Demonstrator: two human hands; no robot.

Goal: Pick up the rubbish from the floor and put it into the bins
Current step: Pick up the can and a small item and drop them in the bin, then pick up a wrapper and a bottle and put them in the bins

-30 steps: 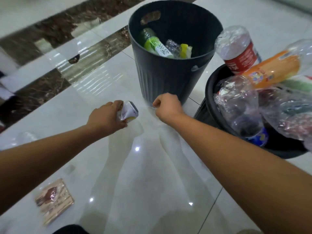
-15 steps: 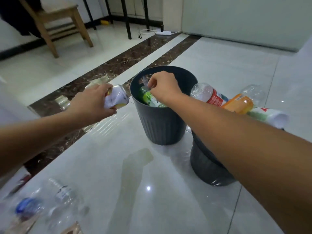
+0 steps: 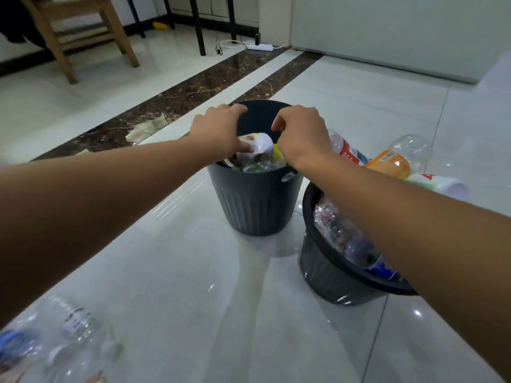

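Half a second ago the left hand (image 3: 218,128) was gripping the crushed white can (image 3: 255,146) out to the side of the ribbed dark bin (image 3: 257,200). Now that can sits inside the bin's mouth, on top of the bottles already there. The left hand has moved over the bin's left rim, its fingers loosened and spread rather than wrapped round the can, with the thumb right against it. The right hand (image 3: 301,134) is over the same bin as before, fingers curled downward; from here I cannot tell whether it pinches anything. The second bin (image 3: 331,277), just to the right and nearer, is heaped with plastic bottles, as it was. A few clear bottles (image 3: 74,335) lie on the floor (image 3: 193,272) at the lower left.
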